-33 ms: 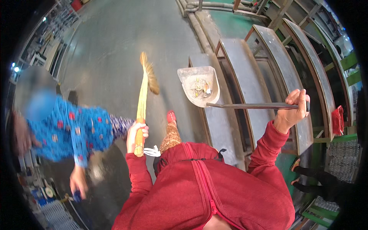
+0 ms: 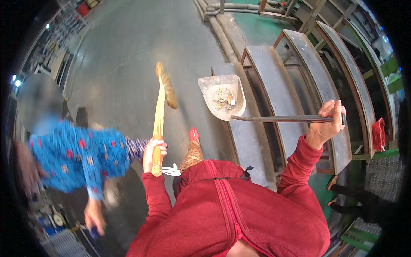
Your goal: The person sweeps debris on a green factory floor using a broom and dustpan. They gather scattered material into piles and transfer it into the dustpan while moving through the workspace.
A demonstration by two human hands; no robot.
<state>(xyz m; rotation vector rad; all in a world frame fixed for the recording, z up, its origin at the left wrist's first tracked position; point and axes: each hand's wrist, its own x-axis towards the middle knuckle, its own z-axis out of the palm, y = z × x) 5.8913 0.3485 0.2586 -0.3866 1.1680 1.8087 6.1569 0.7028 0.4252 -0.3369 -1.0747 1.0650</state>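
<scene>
My left hand (image 2: 153, 155) is closed around the wrapped orange-and-straw handle of a hand broom (image 2: 158, 111). Its feathery tan bristles (image 2: 169, 91) point away from me over the floor, and a white cord loop (image 2: 171, 170) hangs beside the handle's near end. At the right, my right hand (image 2: 324, 124) grips the end of a long dark rod handle (image 2: 280, 119), with the index finger raised along it. That handle joins a worn, whitish dustpan (image 2: 208, 91), held in front of the metal steps. Bits of litter (image 2: 225, 99), some yellow and one white, lie inside the pan.
Grey metal steps (image 2: 267, 70) fill the right side, beside pipes (image 2: 222, 38) along the floor. A co-worker in a blue patterned top (image 2: 72, 156) is close on my left, a small dark blue thing in one hand. A red basket-like object (image 2: 377, 135) hangs far right.
The co-worker at the left has shifted slightly toward the near side, the lowered hand with them. My broom has tilted a little; the dustpan stays almost where it was.
</scene>
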